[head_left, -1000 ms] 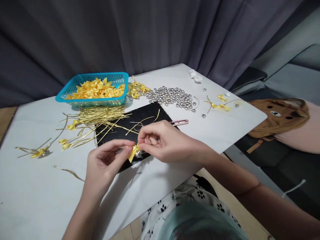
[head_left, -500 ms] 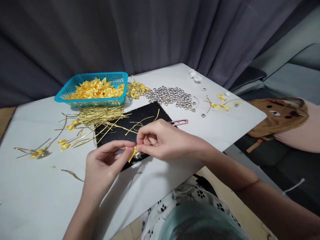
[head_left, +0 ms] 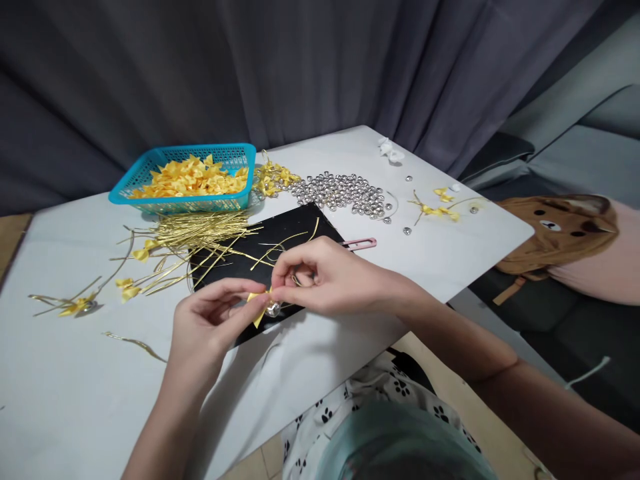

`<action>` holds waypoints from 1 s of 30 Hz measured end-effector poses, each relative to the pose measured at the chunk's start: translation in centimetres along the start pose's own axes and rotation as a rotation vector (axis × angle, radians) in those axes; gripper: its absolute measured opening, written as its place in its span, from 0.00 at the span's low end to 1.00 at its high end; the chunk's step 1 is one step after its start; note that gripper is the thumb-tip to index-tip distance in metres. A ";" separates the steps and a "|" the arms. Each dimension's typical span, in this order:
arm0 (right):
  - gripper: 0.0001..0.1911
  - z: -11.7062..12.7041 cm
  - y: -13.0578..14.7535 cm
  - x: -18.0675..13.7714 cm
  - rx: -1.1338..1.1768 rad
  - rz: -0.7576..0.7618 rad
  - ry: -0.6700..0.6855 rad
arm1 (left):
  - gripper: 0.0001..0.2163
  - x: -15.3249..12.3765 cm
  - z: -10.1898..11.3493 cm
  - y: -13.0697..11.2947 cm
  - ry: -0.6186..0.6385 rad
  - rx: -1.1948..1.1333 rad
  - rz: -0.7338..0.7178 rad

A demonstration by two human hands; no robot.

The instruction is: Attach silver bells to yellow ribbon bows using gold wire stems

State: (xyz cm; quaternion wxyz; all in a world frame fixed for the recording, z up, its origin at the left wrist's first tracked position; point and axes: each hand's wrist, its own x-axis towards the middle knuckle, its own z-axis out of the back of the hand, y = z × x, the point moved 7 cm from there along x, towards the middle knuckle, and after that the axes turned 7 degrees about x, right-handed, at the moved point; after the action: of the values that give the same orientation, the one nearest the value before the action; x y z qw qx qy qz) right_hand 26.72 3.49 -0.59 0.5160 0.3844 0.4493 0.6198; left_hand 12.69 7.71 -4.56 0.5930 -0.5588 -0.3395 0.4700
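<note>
Thumb and fingers of my left hand (head_left: 213, 317) pinch a small yellow ribbon bow (head_left: 258, 316). A silver bell-like bead (head_left: 273, 309) hangs at the bow, just under the fingertips. From the other side my right hand (head_left: 315, 277) closes on the same bow, near its middle; a thin gold tie (head_left: 296, 280) shows by its curled fingers. Both hands are over the front part of a black board (head_left: 300, 223), where several loose gold ties lie. The exact grip point is hidden by the fingers.
Yellow bows fill a blue basket (head_left: 185, 204) at the back left. Before it lies a bundle of gold ties (head_left: 200, 230). Silver beads (head_left: 345, 193) are spread behind the board. A pink cutter (head_left: 360, 245) sticks out at its right. Finished-looking pieces lie left (head_left: 77, 305).
Both hands have shifted very slightly left with the bow, and its yellow ribbon shows a little more between the fingertips. Everything else on the table stays put.
</note>
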 end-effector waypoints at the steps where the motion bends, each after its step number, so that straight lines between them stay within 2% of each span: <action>1: 0.06 0.3 0.1 -0.2 0.034 0.023 -0.016 | 0.06 0.1 0.1 0.1 -0.012 -0.031 0.006; 4: 0.12 1.7 0.5 -1.1 0.183 0.118 -0.126 | 0.06 0.6 0.6 0.4 -0.060 -0.122 0.015; 9: 0.15 5.3 2.1 -3.9 0.498 0.339 -0.412 | 0.07 1.4 1.2 0.9 -0.094 -0.209 0.004; 11: 0.18 6.7 2.1 -4.8 0.669 0.300 -0.533 | 0.06 1.5 1.3 1.1 -0.106 -0.242 0.030; 14: 0.24 7.8 0.8 -6.3 0.845 0.082 -0.712 | 0.06 1.4 1.5 1.1 -0.149 -0.284 0.050; 15: 0.25 7.4 0.3 -6.8 0.893 0.027 -0.718 | 0.06 1.4 1.6 1.1 -0.163 -0.297 0.057; 16: 0.23 6.6 0.0 -7.0 0.963 0.015 -0.660 | 0.06 1.4 1.7 1.1 -0.180 -0.309 0.071; 17: 0.17 4.9 -0.3 -6.9 1.061 -0.018 -0.507 | 0.06 1.4 1.8 1.1 -0.197 -0.324 0.094; 19: 0.06 -0.1 -1.4 -7.0 1.221 -0.229 -0.094 | 0.06 1.5 1.9 1.3 -0.226 -0.353 0.142; 20: 0.05 -2.3 -2.0 -7.4 1.265 -0.327 0.025 | 0.06 1.5 2.0 1.3 -0.238 -0.364 0.160; 21: 0.05 -3.8 -2.6 -7.6 1.258 -0.381 0.092 | 0.06 1.5 2.1 1.4 -0.248 -0.373 0.168; 22: 0.07 -4.7 -3.0 -7.7 1.215 -0.387 0.104 | 0.06 1.6 2.1 1.3 -0.253 -0.382 0.168; 24: 0.08 -5.3 -3.2 -7.3 1.060 -0.337 0.063 | 0.06 1.5 2.1 1.2 -0.252 -0.392 0.155; 27: 0.08 -4.1 -2.0 -6.1 0.734 -0.175 -0.088 | 0.06 1.4 1.8 1.1 -0.204 -0.385 0.155; 30: 0.05 -2.3 -0.1 -5.0 0.396 0.008 -0.296 | 0.07 1.2 1.4 1.0 -0.136 -0.362 0.168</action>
State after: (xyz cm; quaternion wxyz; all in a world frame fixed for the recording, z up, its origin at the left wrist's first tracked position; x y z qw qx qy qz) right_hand 25.48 -1.78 -1.43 0.4884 0.5663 0.4802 0.4585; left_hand 11.60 9.21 -5.51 0.4174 -0.6495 -0.4096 0.4859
